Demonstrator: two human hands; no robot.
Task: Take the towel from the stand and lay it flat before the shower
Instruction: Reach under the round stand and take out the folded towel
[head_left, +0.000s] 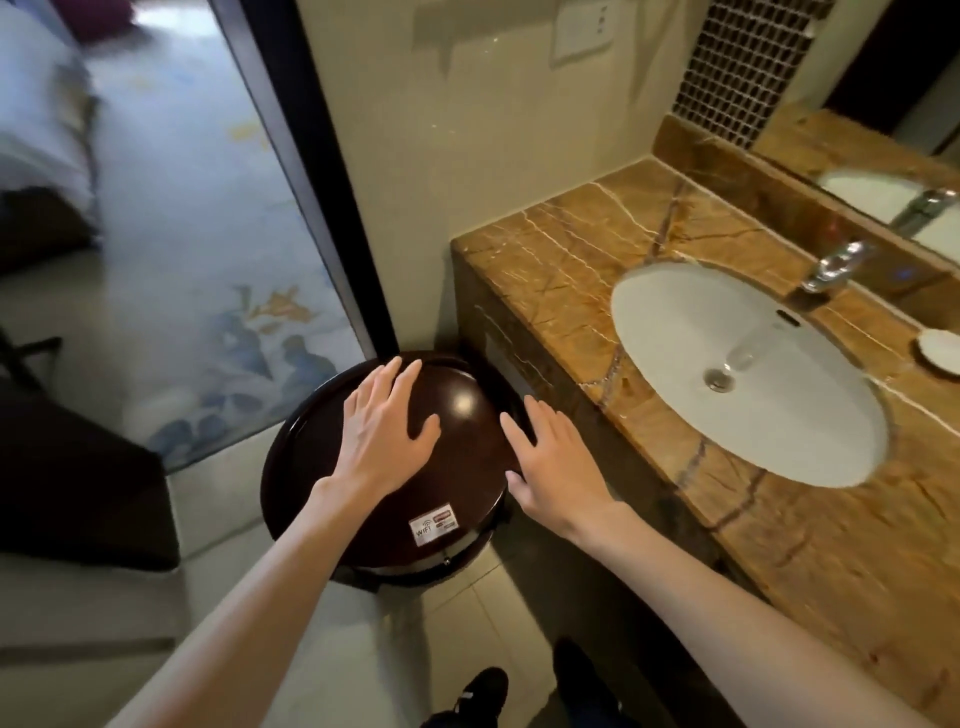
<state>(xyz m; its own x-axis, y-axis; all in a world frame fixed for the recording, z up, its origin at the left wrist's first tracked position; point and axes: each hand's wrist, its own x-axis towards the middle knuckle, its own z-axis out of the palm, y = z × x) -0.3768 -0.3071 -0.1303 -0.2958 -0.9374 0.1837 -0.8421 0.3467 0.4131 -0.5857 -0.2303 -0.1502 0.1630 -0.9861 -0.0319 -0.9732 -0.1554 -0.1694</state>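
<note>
Stand, round, with a dark wooden top, is located on the tiled floor between the door frame and the marble vanity counter. The towel's location cannot be determined. Left hand lies over the top, fingers straight and slightly spread. Right hand is at the right rim, fingers straight and nearly together.
</note>
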